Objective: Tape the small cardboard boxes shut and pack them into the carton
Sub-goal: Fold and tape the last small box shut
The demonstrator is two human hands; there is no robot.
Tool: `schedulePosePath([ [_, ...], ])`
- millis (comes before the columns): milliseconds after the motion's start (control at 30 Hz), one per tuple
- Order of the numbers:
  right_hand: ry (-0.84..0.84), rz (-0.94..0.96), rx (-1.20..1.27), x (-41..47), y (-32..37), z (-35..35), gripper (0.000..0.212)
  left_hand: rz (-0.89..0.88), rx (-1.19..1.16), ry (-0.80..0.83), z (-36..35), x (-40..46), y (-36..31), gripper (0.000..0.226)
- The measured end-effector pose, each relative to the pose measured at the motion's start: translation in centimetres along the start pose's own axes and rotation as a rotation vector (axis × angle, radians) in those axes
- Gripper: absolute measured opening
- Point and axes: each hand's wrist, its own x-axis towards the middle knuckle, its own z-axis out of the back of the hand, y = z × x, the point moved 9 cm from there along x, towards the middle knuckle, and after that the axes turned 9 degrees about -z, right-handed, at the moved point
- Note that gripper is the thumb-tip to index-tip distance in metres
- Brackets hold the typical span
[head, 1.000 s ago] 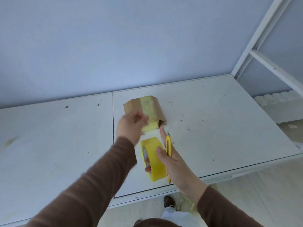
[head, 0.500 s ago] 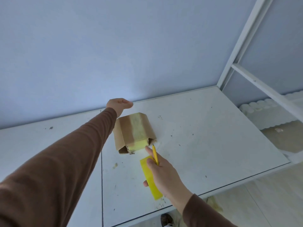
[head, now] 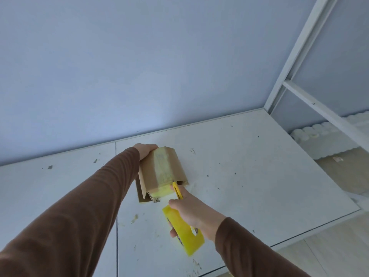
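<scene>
Since half a second ago the left hand has come back from beyond the box and now grips the far left top corner of the small cardboard box, fingers curled over its edge. The right hand has pushed forward, so the tip of the yellow utility knife now meets the near end of the box, where the tape strip folds down over the front edge.

The box sits on the white surface, just right of the seam between its two panels, well back from the near edge. A wide band of yellowish tape runs along its top from far end to near end. At the near left corner a flap stands slightly open, showing a dark gap.

The right hand holds two things at once: the knife pinched between thumb and forefinger, pointing away toward the box, and the yellow tape roll, which hangs on the lower fingers hooked through its core, below the palm and above the near part of the surface. Both arms wear brown sleeves.

Small scraps and scuff marks dot the surface. A white metal frame rises at the right, against the pale blue wall.
</scene>
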Motion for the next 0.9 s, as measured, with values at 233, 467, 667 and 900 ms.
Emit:
schedulePosePath([
  [233, 0.054, -0.045, 0.192, 0.7, -0.4, -0.1, 0.044, -0.351, -0.034, -0.216, 1.0, -1.5, -2.0, 0.02],
  [467, 0.046, -0.017, 0.27, -0.4, -0.2, 0.2, 0.043, -0.406, -0.197, 0.019, 0.6, -5.5, -0.5, 0.02],
  [667, -0.004, 0.238, 0.179, -4.8, 2.5, 1.3, 0.044, -0.124, -0.17, 0.132, -0.3, -3.9, 0.2, 0.026],
  [900, 0.0, 0.394, 0.104, -7.5, 10.1, 3.8, 0.051, -0.239, -0.06, -0.201, 5.0, -3.0, 0.9, 0.036],
])
